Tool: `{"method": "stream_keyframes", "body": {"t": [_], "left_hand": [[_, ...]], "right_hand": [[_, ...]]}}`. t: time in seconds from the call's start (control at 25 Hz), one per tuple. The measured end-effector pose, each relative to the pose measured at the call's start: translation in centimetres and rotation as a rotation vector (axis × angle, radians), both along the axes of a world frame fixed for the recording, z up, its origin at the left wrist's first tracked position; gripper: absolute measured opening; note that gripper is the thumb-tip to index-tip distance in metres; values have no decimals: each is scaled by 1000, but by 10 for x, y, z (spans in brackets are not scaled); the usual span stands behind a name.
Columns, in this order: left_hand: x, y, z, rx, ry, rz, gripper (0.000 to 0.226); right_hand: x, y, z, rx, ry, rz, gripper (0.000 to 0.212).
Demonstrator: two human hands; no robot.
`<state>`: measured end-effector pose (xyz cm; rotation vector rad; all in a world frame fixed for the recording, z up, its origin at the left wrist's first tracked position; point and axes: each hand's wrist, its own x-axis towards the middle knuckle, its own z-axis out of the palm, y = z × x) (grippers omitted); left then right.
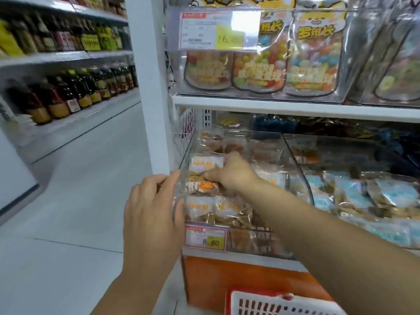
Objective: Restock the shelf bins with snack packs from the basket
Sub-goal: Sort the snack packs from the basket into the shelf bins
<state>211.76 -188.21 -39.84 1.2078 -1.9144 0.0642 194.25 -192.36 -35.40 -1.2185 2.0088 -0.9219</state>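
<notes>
Nearest, at the bottom edge: top of the white basket [268, 305] with its red rim, contents out of view. Above it, two bare forearms stretched up to the lower shelf. Left hand [152, 201] against the front-left corner of the clear bin [295, 162], fingers near straight and a little spread, thumb on the front face; steadying rather than clasping, as far as can be told. Right hand [234, 173] down inside the same bin, fingers curled over and pinching the near edge of a snack pack [202, 186], orange and white under clear film, lying on top of others of its kind near the bin's left wall. Somewhat blurred there, so exact finger placement hard to tell. Below the bin's front, a price tag [205, 237]. To the right, a second bin of blue packs [386, 196]; on the shelf above, bags of coloured sweets [313, 60]; across the aisle to the left, rows of bottles [68, 92]. Handling, by judgement: light, soft, crinkly film around dry, likely brittle pieces; slippery when pressed flat, easily crushed if squeezed in the middle. Best taken at a sealed end or by the edges, thumb above and fingers beneath, then laid flat and not pushed down hard. Bin itself stiff but apt to slide, hence worth bracing with the free hand.
</notes>
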Motion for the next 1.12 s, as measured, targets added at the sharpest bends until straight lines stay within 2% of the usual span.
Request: {"method": "stream_keyframes", "body": {"t": [0.08,0.2,0.32,0.4,0.48,0.52,0.64,0.76,0.84,0.88,0.96,1.0,1.04,1.12], "left_hand": [[9,-4,-8,49,15,-27,58],[19,-8,-18,89,-4,-84,58],[23,-12,-23,100,-2,-103,57],[25,-12,-22,107,4,-110,57],[25,-11,-21,121,14,-125,57],[25,-10,-21,125,20,-132,57],[25,-13,-24,118,20,-139,56],[23,-13,-21,120,32,-111,55],[20,-6,-16,101,71,-91,51],[17,0,-13,75,103,-103,47],[5,16,-11,28,133,-194,39],[-5,26,-15,19,119,-258,37],[-15,38,-23,30,79,-327,35],[-42,73,-47,161,-44,-489,37]], "right_hand": [[5,-3,-3,2,99,-3,65],[7,10,1,-110,225,10,76],[13,19,-2,-85,258,171,53],[9,21,-3,-16,135,216,42],[4,21,-4,-5,36,213,40],[5,21,-6,-19,56,203,40],[14,21,-20,-62,270,191,42],[9,26,-15,-40,361,249,46],[1,39,-3,-179,488,196,46],[-2,51,3,-343,511,135,41],[-3,92,5,-694,408,12,26],[-6,116,-3,-795,349,-25,21],[-8,143,-18,-830,311,-51,18],[-18,197,-69,-754,271,-92,17]]}}
